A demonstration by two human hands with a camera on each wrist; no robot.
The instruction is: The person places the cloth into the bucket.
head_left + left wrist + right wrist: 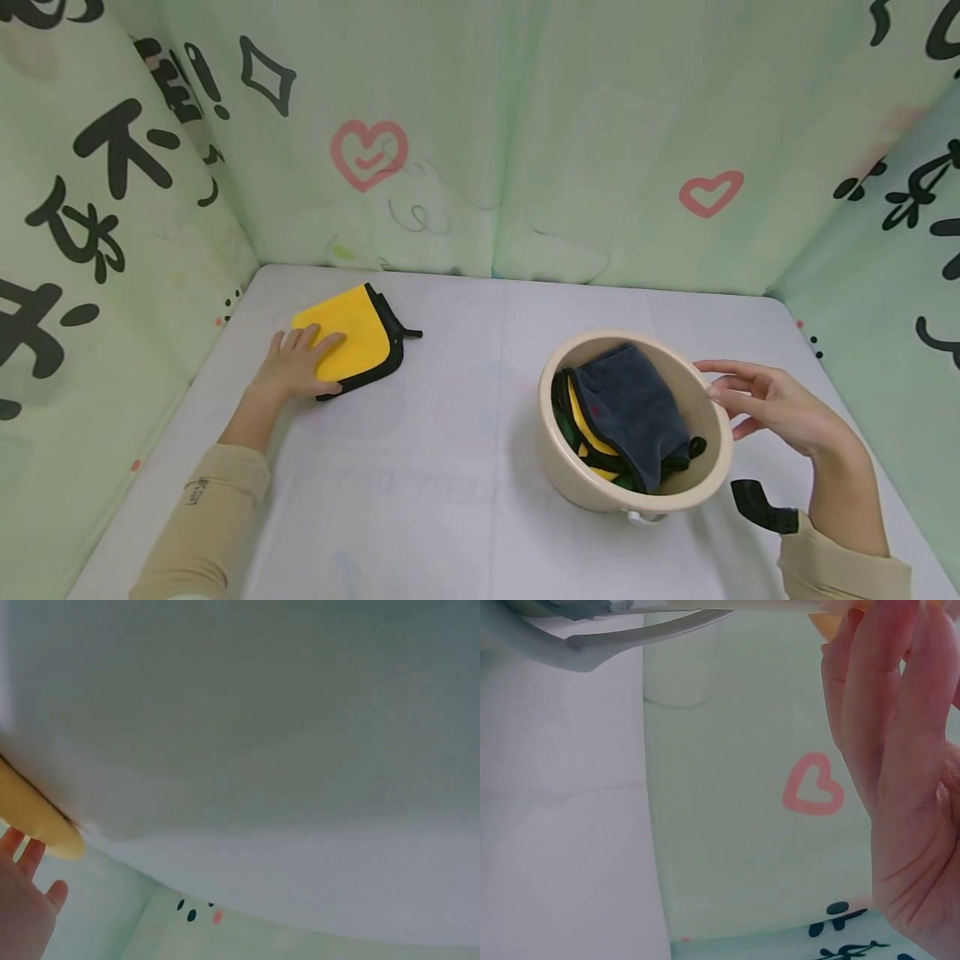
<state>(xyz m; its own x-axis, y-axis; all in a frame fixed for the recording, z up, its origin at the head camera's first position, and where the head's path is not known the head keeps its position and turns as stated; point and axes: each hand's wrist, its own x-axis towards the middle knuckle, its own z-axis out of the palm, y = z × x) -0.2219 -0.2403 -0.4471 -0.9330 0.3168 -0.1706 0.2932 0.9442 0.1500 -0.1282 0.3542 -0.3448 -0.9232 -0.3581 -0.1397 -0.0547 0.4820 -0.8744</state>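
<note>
A folded yellow cloth point(351, 329) with black edging and a small black loop lies at the left of the table. My left hand point(296, 362) rests on its left side with fingers spread; in the left wrist view the fingertips touch the yellow cloth point(34, 817). To the right stands a cream bucket point(577, 479), its rim pinched on the right side between the thumb and fingers of my right hand point(776, 408). Inside the bucket, a dark blue-grey cloth point(633, 408) lies over yellow and green cloths with black edging.
A white cover lies over the table point(435, 467). Pale green curtains point(585, 150) with hearts and black lettering enclose the back and both sides. A grey handle point(592, 656) shows at the bucket in the right wrist view. A black curved piece point(761, 507) sits at my right cuff.
</note>
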